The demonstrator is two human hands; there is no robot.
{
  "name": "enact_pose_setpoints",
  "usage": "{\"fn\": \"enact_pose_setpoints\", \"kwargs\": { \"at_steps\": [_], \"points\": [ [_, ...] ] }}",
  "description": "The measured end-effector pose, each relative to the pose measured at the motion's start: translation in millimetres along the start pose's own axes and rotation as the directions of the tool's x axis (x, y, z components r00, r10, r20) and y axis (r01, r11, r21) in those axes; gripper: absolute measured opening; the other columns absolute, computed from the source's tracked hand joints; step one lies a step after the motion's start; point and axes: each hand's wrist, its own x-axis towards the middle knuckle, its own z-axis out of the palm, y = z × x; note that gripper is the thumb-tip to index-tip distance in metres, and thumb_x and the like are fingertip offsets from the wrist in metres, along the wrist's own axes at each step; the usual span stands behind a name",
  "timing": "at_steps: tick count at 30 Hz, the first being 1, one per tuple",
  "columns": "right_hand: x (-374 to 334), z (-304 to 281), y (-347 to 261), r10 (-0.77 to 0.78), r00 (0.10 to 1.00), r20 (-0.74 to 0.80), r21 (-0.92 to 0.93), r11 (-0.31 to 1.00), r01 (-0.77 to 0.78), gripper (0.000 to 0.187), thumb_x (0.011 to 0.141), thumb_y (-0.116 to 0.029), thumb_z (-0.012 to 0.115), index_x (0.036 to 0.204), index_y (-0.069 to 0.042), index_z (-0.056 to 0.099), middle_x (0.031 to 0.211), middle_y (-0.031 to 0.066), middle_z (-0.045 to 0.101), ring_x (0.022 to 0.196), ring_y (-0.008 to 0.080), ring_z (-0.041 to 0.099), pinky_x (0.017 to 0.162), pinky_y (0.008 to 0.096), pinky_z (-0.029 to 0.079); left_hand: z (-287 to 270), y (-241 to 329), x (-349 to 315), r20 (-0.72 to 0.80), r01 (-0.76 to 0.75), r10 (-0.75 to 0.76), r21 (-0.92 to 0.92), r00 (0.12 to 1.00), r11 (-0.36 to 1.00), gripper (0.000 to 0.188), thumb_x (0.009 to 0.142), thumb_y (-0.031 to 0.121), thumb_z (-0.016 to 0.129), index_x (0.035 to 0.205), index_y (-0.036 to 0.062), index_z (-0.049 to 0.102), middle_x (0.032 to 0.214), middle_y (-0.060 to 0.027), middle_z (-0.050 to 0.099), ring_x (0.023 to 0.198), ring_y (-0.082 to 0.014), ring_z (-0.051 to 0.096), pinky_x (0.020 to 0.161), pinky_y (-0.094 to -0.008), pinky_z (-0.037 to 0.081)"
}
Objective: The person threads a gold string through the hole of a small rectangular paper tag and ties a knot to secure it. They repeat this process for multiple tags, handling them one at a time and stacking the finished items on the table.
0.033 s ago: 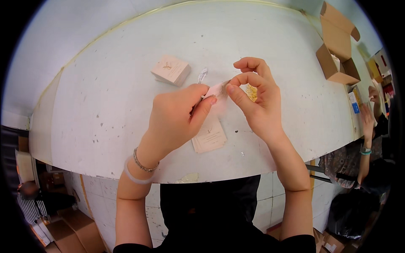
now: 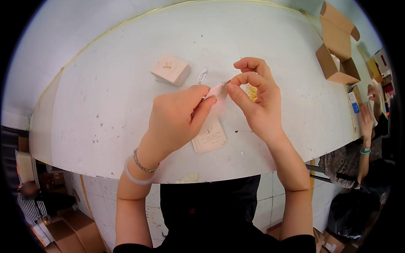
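My left hand [image 2: 177, 118] grips a small pale pink card [image 2: 216, 90] between thumb and fingers, above the white table [image 2: 105, 105]. My right hand [image 2: 253, 99] pinches the card's right end with thumb and forefinger, its other fingers curled above. Beneath my hands lies a short stack of similar cards [image 2: 209, 137]. A thicker stack of pink cards [image 2: 170, 69] sits farther back on the left. A small silvery piece [image 2: 202, 75] lies beside that stack. A little heap of gold-coloured bits [image 2: 252, 92] shows behind my right fingers.
An open brown cardboard box [image 2: 337, 63] stands at the table's far right. Another person's arm with a teal wristband [image 2: 365, 135] is beyond the right edge. Cardboard boxes [image 2: 71, 232] sit on the floor at lower left.
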Motion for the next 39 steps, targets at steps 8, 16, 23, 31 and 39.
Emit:
{"fn": "enact_pose_setpoints", "kwargs": {
  "at_steps": [8, 16, 23, 31, 39],
  "points": [
    [-1, -2, 1, 0.056, 0.998, -0.03, 0.086, 0.995, -0.053, 0.006, 0.082, -0.009, 0.068, 0.082, -0.004, 0.064, 0.112, 0.008, 0.053, 0.102, 0.0209, 0.051, 0.087, 0.0335, 0.042, 0, 10, -2, 0.043, -0.201, 0.197, 0.252, 0.98, 0.947, 0.011, 0.08, 0.01, 0.072, 0.081, 0.0056, 0.062, 0.054, -0.0019, 0.046, 0.045, -0.0168, 0.048, 0.041, -0.0293, 0.036],
    [4, -8, 2, 0.27, 0.931, 0.245, 0.549, 0.754, -0.362, 0.008, 0.092, -0.009, 0.06, 0.088, -0.003, 0.061, 0.088, 0.0012, 0.064, 0.075, 0.0072, 0.054, 0.068, 0.023, 0.044, -20, 14, 4, 0.42, 0.543, -0.391, -0.346, 0.819, 0.765, 0.015, 0.083, 0.013, 0.073, 0.092, 0.0011, 0.069, 0.068, 0.0008, 0.064, 0.054, -0.003, 0.051, 0.045, -0.0219, 0.035],
    [-7, 12, 9, 0.345, 0.871, 0.35, 0.084, 0.915, -0.395, 0.01, 0.091, -0.009, 0.061, 0.087, 0.0, 0.061, 0.075, 0.0033, 0.065, 0.065, 0.008, 0.055, 0.06, 0.0247, 0.045, -15, -10, -44, 0.682, 0.797, -0.414, -0.495, 0.603, 0.345, 0.016, 0.086, 0.013, 0.071, 0.089, -0.0022, 0.069, 0.073, -0.0007, 0.066, 0.06, -0.002, 0.052, 0.052, -0.0193, 0.038],
    [-17, 35, 17, 0.323, 0.877, 0.354, -0.093, 0.946, -0.311, 0.006, 0.088, -0.006, 0.063, 0.087, -0.001, 0.062, 0.073, 0.0085, 0.065, 0.06, 0.0152, 0.057, 0.056, 0.0281, 0.046, -13, -20, -65, 0.696, 0.887, -0.556, -0.296, 0.455, 0.355, 0.017, 0.083, 0.012, 0.073, 0.081, -0.0038, 0.069, 0.067, -0.0022, 0.065, 0.059, -0.0033, 0.052, 0.051, -0.0211, 0.04],
    [-24, 43, 26, 0.137, 0.939, 0.316, -0.229, 0.971, -0.065, 0.003, 0.086, -0.003, 0.065, 0.086, -0.001, 0.063, 0.076, 0.0057, 0.063, 0.064, 0.0126, 0.054, 0.054, 0.0264, 0.041, -30, -37, -72, 0.704, 0.84, -0.503, -0.259, 0.501, 0.476, 0.017, 0.077, 0.012, 0.076, 0.076, -0.0026, 0.069, 0.064, -0.0043, 0.065, 0.058, -0.0063, 0.053, 0.052, -0.0238, 0.042]
  ]
}}
